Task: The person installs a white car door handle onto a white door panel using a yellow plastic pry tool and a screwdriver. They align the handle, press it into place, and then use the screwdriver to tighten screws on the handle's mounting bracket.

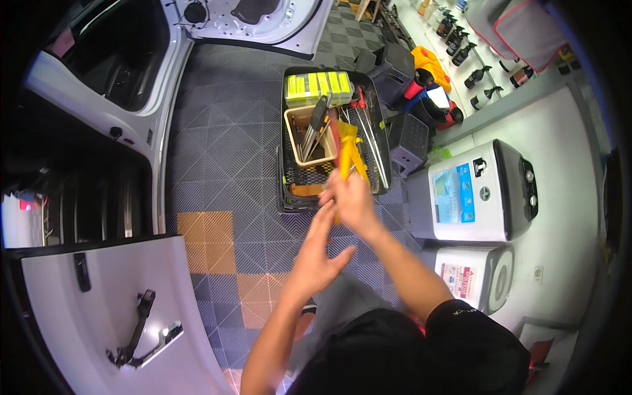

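My right hand (353, 203) is closed around a yellow tool (346, 150) with a wide head and a reddish edge. Motion blurs it, so its exact kind is unclear; part of its handle shows below the fingers. My left hand (318, 263) has its fingers stretched out and thumb apart, fingertips close by the right hand; whether they touch, I cannot tell. Both hands are over the near edge of a black tool cart (282, 181). In the cart are a beige bin (290, 135) of slim hand tools, a yellow-green-lidded organizer box (317, 87) and red-handled long rods (372, 135).
At left stand a white vehicle's open door (112, 283) and its door opening (164, 131); another door panel (283, 33) is at the far side. Washing machines (480, 191) line the right, past black step stools (407, 141). Spray bottles (464, 54) hang on the wall.
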{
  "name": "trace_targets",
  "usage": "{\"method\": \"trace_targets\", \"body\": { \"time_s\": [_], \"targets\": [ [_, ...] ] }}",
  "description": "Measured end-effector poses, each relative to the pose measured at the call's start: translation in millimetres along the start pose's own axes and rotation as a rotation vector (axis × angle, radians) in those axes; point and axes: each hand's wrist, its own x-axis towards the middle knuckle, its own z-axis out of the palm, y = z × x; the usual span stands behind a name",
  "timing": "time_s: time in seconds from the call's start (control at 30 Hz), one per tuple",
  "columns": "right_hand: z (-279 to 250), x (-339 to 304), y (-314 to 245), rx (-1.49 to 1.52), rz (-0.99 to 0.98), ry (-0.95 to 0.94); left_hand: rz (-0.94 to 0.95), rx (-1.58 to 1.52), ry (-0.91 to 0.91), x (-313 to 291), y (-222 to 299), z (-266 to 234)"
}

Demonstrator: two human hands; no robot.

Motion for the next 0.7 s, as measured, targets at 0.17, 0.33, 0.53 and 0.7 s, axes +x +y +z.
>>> {"method": "trace_targets", "body": {
  "time_s": [0.17, 0.33, 0.53, 0.7],
  "targets": [
    [-90.2, 121.0, 57.3, -0.368, 0.298, 0.168, -0.263, 0.321, -0.105, -54.4, 62.8, 25.8],
    [-96.4, 153.6, 125.1, -0.595, 0.379, -0.043, -0.628, 0.163, 0.031, -200.6, 78.8, -9.7],
    [-98.7, 141.8, 133.3, -0.770, 0.481, -0.078, -0.999, 0.201, 0.924, -356.0, 81.5, -90.9],
    [-70.1, 128.7, 69.3, -1.291, 0.245, -0.179, -0.749, 0.045, 1.628, -411.4, 21.8, -182.2]
  ]
}}
